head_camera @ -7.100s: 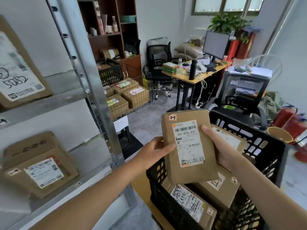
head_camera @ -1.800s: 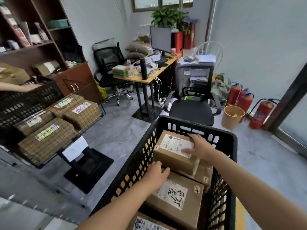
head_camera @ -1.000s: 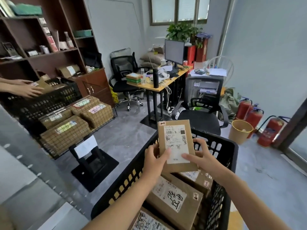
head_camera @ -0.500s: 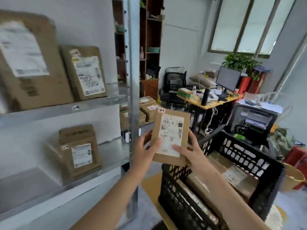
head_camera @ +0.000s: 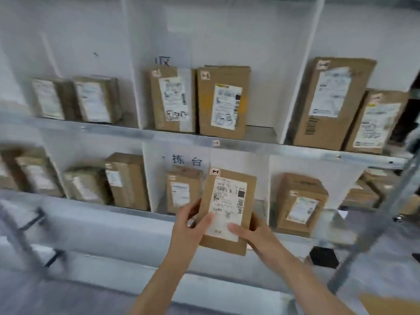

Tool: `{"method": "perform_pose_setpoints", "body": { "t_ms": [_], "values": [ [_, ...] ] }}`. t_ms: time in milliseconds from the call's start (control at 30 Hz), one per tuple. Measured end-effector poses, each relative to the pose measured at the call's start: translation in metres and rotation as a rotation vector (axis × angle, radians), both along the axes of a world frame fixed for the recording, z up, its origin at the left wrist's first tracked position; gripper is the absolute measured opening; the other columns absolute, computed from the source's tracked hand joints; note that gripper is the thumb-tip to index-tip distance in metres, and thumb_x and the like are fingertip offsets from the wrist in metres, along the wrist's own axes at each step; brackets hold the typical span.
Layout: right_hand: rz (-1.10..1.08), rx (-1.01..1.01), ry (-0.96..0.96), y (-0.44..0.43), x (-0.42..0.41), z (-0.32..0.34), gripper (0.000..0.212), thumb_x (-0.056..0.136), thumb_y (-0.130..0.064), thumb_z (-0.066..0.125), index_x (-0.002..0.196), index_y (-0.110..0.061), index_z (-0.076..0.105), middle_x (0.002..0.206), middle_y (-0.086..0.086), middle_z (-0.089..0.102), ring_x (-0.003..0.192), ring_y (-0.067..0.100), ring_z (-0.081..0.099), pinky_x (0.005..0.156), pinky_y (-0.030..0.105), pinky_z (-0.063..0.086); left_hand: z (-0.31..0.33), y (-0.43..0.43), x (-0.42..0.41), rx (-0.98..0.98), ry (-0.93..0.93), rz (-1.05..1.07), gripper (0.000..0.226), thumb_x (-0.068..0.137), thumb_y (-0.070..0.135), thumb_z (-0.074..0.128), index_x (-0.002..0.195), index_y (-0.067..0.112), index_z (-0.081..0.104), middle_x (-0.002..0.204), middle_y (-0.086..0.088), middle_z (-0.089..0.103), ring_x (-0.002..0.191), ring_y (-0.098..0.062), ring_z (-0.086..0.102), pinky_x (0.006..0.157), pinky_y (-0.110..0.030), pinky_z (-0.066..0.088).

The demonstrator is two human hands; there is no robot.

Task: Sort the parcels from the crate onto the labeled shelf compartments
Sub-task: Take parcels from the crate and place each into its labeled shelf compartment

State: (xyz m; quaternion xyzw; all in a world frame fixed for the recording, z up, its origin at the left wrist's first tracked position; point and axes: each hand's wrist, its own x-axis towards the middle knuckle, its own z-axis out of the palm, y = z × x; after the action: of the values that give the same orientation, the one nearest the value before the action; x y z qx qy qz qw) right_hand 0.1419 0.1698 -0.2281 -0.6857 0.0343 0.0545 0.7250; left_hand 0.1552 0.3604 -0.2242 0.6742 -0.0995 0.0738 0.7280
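**Parcel held up before the shelf**

Both hands are gripping one flat brown parcel in the air in front of the shelf, level with its lower tier, at the middle compartment. The left hand is clamping the parcel's lower left edge, with its thumb lying across the white label. The right hand is clamping the lower right, thumb on the label's bottom edge, fingers hidden behind. The parcel is standing upright, label facing the camera. A small sticker is showing at its top left corner, print too blurred to read. A tag is sitting on the shelf's upper board edge. One box is standing in the lower middle compartment and two boxes in the upper middle. The compartments on either side are holding more, all blurred.
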Motion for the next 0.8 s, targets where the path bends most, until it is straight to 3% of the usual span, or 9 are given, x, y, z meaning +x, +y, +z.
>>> {"method": "perform_pose_setpoints", "body": {
  "t_ms": [133,300,467,600,800],
  "values": [
    [0.173,0.001,0.003,0.1,0.037,-0.003,0.09,0.055,-0.032,0.093,0.134,-0.021,0.05,0.123,-0.001,0.069,0.118,0.024,0.062,0.104,0.047,0.047,-0.002,0.102,0.004,-0.015,-0.013,0.196,0.039,0.084,0.016,0.073,0.118,0.031,0.062,0.116,0.011,0.059,0.102,0.006,0.061,0.074,-0.009,0.051],
    [0.368,-0.012,-0.033,0.206,0.085,-0.005,0.087,0.055,-0.039,0.094,0.131,-0.031,0.053,0.123,-0.007,0.069,0.118,0.019,0.063,0.104,0.046,0.047,-0.003,0.203,0.015,0.032,-0.044,0.369,0.042,0.084,0.02,0.073,0.122,0.032,0.06,0.107,0.024,0.059,0.106,0.006,0.059,0.075,-0.007,0.049],
    [0.502,0.092,-0.018,0.294,0.144,-0.006,0.09,0.057,-0.032,0.095,0.134,-0.028,0.049,0.122,-0.006,0.069,0.115,0.016,0.064,0.102,0.04,0.051,0.005,0.28,0.056,0.067,-0.047,0.49,0.044,0.085,0.02,0.071,0.127,0.025,0.057,0.118,0.011,0.057,0.106,0.006,0.058,0.075,-0.009,0.05],
    [0.57,0.116,-0.038,0.357,0.194,0.005,0.093,0.05,-0.035,0.097,0.131,-0.029,0.052,0.122,-0.006,0.069,0.117,0.017,0.063,0.1,0.04,0.052,0.018,0.336,0.09,0.064,-0.054,0.518,0.044,0.084,0.024,0.074,0.123,0.035,0.059,0.12,0.009,0.059,0.108,0.002,0.06,0.075,-0.013,0.053],
    [0.622,0.114,-0.045,0.452,0.258,0.015,0.093,0.05,-0.022,0.094,0.132,-0.029,0.051,0.121,-0.002,0.07,0.117,0.021,0.063,0.104,0.044,0.048,0.029,0.425,0.132,0.079,-0.033,0.615,0.042,0.074,0.035,0.076,0.111,0.047,0.062,0.118,0.011,0.062,0.105,0.003,0.061,0.074,-0.014,0.053]
  ]
}}
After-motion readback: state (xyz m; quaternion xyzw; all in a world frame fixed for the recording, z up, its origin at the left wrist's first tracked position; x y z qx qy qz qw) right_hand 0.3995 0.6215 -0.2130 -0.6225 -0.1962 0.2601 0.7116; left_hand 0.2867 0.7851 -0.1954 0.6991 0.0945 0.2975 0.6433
